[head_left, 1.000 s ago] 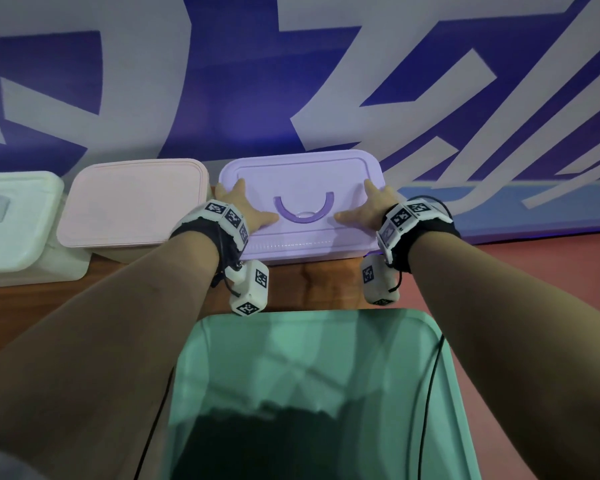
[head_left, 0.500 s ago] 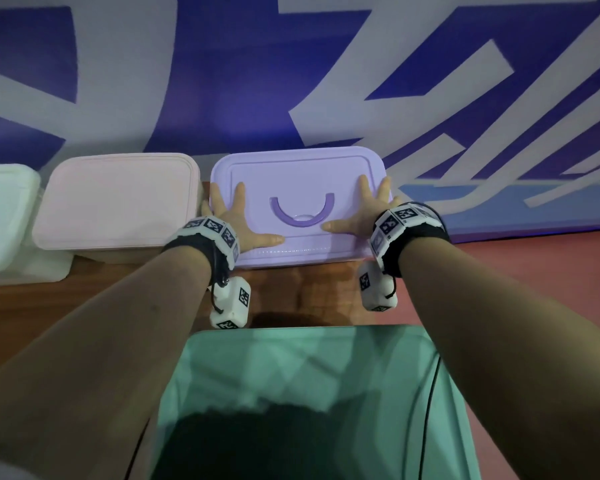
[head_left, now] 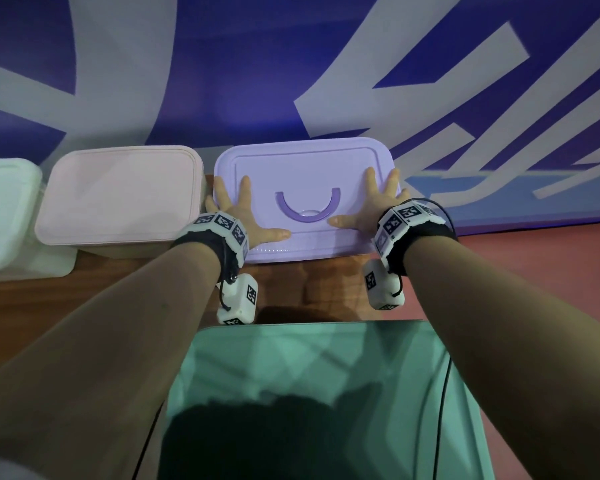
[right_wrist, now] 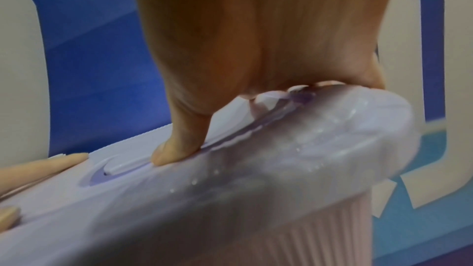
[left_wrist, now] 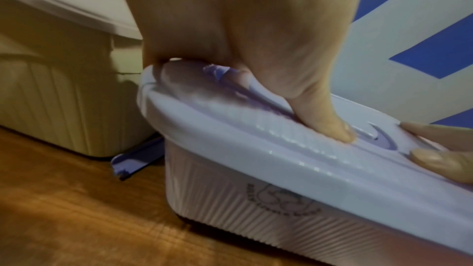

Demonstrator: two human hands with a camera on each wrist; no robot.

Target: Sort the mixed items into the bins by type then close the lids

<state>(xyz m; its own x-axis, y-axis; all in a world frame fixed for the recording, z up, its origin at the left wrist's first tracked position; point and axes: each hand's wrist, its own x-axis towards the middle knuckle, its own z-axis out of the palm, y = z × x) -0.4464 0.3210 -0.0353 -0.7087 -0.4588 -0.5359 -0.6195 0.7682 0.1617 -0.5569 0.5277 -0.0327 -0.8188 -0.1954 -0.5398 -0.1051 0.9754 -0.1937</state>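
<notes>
A lilac bin with its lid (head_left: 305, 171) on stands at the back of the wooden table, a darker purple curved handle (head_left: 307, 206) set in the lid. My left hand (head_left: 243, 216) lies flat on the lid's left side, fingers spread, thumb pointing toward the handle. My right hand (head_left: 368, 209) lies flat on the lid's right side in the same way. In the left wrist view the palm (left_wrist: 230, 37) presses on the lid (left_wrist: 256, 149) over the ribbed bin wall (left_wrist: 243, 205). In the right wrist view the thumb (right_wrist: 179, 145) presses the lid (right_wrist: 230, 199).
A pink lidded bin (head_left: 118, 199) sits left of the lilac one, and a white lidded bin (head_left: 4, 216) further left. A mint green bin (head_left: 309, 393) stands close in front of me. Behind the bins rises a blue and white wall (head_left: 257, 64).
Both hands have slid forward on the lilac lid and flattened, fingers now spread further toward its back. The view has shifted slightly left to right.
</notes>
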